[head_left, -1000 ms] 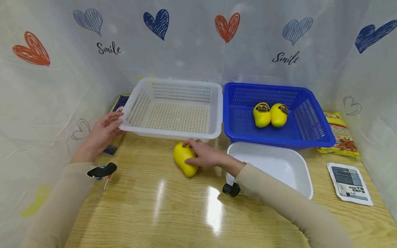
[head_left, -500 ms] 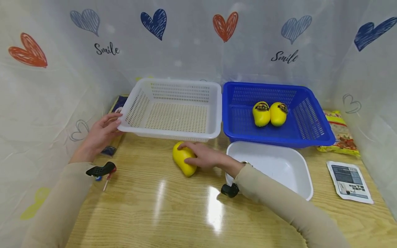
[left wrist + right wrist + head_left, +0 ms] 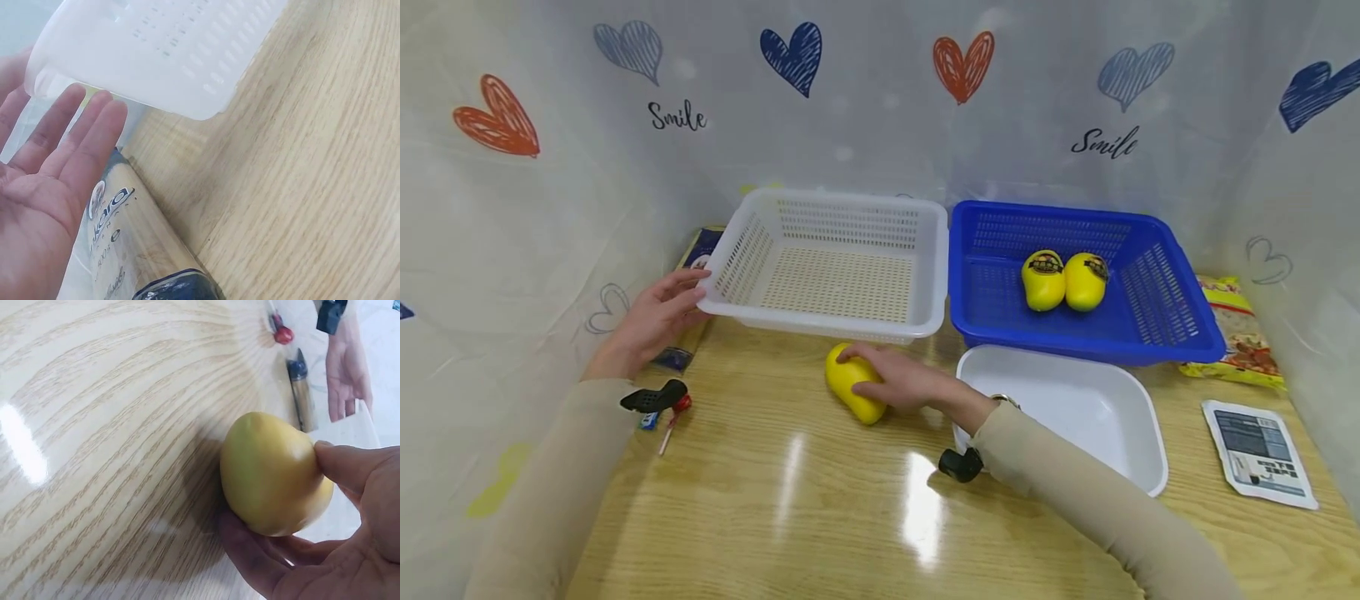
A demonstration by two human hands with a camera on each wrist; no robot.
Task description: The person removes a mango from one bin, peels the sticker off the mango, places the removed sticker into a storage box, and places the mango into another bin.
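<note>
Mango in hand: the yellow mango [image 3: 844, 380] lies within the grasp of the right hand [image 3: 901, 381], just left of the palm, over the tabletop [image 3: 760, 517]; whether it bears fully on the wood I cannot tell.
Mango's long axis: slants from far left to near right, the thumb and fingers reaching onto it from its right side.
Right fingers: clamped on the mango, thumb on one side, the others curled round the opposite side.
Nearer hand: the right; the left hand [image 3: 655, 321] is well apart, off to the left.
Left fingers: extended, slightly apart, touching the near left corner of the white basket [image 3: 820, 320]; how firmly, I cannot tell.
White basket: just beyond the right fingers, its slotted floor showing.
Blue basket: right of the right fingers and farther off, the blue basket [image 3: 956, 267] holds two labelled mangoes [image 3: 1043, 285] side by side.
White tray: right of the right fingers, the white tray [image 3: 1078, 396] sits partly beneath that forearm.
Near the left fingers: an Ankara pasta packet [image 3: 137, 234] just below them; a red lollipop [image 3: 680, 406] nearer the person.
</note>
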